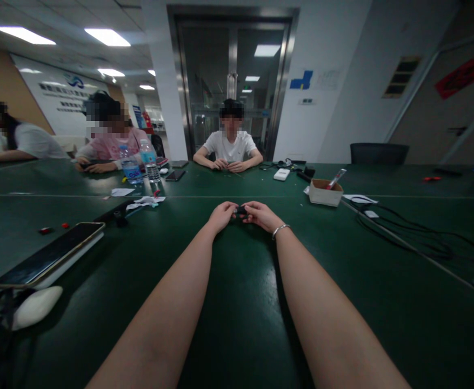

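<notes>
Both my arms stretch forward over the dark green table [240,302], and the hands meet near its middle seam. Between them is a small black object [241,210], too small and dark to name. My left hand [222,215] has its fingers closed on the left end of it. The fingers of my right hand [262,215] pinch its right end, and a silver bangle [280,231] circles that wrist. My fingers cover part of the object.
At left lie a large phone [52,254] on a white box and a white rounded object [38,307]. Water bottles [151,162] stand further back. A small box [326,193] and black cables [407,232] are at right. Several people sit around, one person [232,141] opposite.
</notes>
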`<state>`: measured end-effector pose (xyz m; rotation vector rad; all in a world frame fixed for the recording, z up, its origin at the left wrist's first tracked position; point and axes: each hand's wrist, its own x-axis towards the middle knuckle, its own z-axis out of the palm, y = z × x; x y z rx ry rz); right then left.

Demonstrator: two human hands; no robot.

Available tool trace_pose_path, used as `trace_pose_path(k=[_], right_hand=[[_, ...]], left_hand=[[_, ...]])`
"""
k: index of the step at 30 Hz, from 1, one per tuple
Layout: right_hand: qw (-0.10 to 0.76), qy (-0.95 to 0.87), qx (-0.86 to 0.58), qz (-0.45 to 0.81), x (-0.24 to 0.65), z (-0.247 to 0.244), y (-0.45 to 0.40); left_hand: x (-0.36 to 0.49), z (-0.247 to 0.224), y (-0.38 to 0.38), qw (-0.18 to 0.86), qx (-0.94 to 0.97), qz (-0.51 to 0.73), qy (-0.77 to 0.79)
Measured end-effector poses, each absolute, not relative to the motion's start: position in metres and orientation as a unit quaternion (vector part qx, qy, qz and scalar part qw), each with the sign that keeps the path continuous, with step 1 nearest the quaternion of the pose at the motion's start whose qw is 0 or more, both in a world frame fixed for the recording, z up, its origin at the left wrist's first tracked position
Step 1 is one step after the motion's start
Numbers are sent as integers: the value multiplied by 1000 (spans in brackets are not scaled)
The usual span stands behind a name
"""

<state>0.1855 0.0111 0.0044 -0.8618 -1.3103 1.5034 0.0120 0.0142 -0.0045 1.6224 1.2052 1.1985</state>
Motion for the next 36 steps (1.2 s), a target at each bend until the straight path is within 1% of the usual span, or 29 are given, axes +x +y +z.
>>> trace_pose_path(k=[6, 18, 25, 30, 34, 36], right_hand=[[467, -535, -349, 611, 186, 4, 12], [474, -522, -392, 591, 183, 8, 10], [491, -524, -349, 602, 184, 9, 9], [450, -560, -408, 564, 178, 11, 10], [491, -539, -368, 576, 179, 11, 8], [487, -531, -379, 580, 180, 11, 8]], left_hand=[[15, 1, 7, 391, 618, 484, 482], [9, -3, 11, 392, 637, 512, 423], [9, -4, 11, 400, 613, 514, 447], [9, -4, 12, 407, 617, 507, 443], [10, -3, 10, 409, 611, 508, 449], [11, -2, 9, 407, 611, 508, 451]])
